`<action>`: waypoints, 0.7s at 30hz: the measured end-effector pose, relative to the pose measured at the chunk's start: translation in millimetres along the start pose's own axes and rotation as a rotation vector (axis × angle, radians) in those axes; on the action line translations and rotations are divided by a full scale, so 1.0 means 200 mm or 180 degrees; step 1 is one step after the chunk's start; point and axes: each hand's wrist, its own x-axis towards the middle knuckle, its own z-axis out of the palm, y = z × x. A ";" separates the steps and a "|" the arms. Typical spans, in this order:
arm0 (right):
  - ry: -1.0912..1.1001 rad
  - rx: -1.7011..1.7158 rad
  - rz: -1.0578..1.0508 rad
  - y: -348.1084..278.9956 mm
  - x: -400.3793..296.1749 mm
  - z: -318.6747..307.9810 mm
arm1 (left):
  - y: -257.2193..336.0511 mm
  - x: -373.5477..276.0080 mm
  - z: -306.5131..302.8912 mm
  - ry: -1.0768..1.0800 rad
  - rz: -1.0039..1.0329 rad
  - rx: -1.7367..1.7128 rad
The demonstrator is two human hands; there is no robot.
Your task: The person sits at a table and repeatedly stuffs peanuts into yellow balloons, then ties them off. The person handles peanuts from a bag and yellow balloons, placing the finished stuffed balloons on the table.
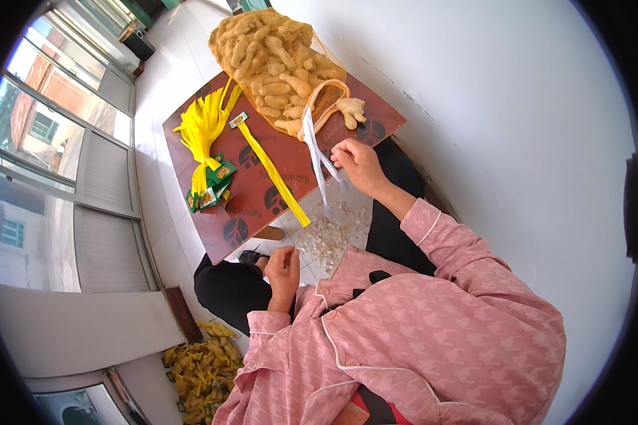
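Observation:
My right hand, fingers curled, is above the front right of the red board table. Its fingertips are beside the white drawstrings of an orange mesh bag full of ginger; whether they grip a string is unclear. One loose ginger root lies just beyond this hand. In front of the table edge, over my lap, my left hand has its fingers drawn together with nothing visible in them. A yellow mesh sleeve with a label at its far end lies across the board, its near end overhanging the edge.
A bundle of yellow mesh sleeves with green labels lies on the table's left. Dry peelings litter the floor between my knees. Packed ginger in yellow mesh is piled at lower left. A white wall stands close on the right.

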 end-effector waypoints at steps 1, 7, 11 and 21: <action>0.0122 -0.0288 -0.0281 0.03 0.07 -0.01 | 0.00 0.00 0.00 -0.0020 -0.0001 0.0001; -0.0031 -0.0574 -0.0841 -0.18 0.15 0.09 | 0.02 0.06 0.01 0.0111 0.0142 0.0263; -0.1715 -0.1322 0.0307 -0.12 -0.17 0.23 | -0.07 0.09 0.05 0.0066 -0.1268 -0.1384; -0.1330 0.1465 0.1870 0.07 -0.35 0.44 | 0.03 0.17 0.04 0.0004 -0.0500 -0.0337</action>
